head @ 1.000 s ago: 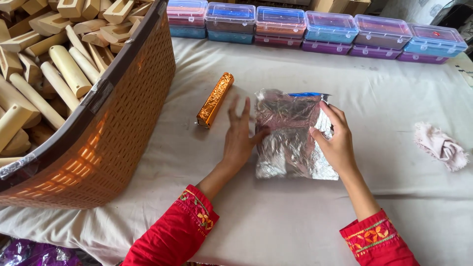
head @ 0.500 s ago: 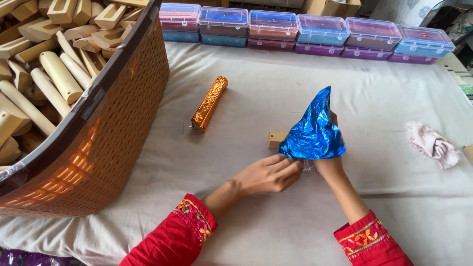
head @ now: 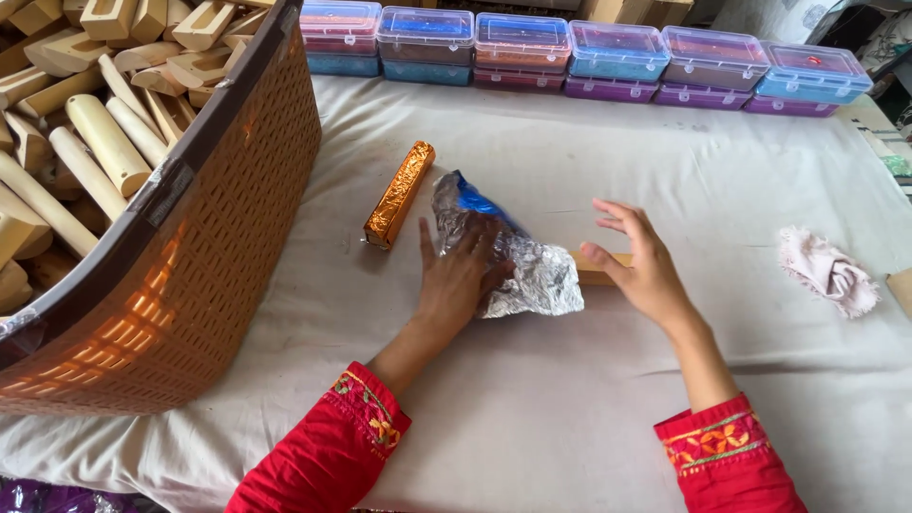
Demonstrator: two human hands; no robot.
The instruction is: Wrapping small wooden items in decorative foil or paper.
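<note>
Six lidded plastic boxes [head: 579, 57] lined along far edge of cloth-covered table [head: 532, 418]; big woven basket [head: 204, 285] of wooden pieces [head: 90, 142] at left; crumpled pink rag [head: 826, 271] at right, well apart. Gold-wrapped stick [head: 401, 193] just left of foil sheet [head: 532, 271], long axis running away and slightly right. Foil sheet near table middle, silver side up, blue showing at far end, lying diagonally from far left to near right. Left hand [head: 461, 275] flat on foil, grip spread open. Right hand [head: 641, 261] open, fingers apart, over wooden block [head: 597, 271] poking out rightward from under foil
</note>
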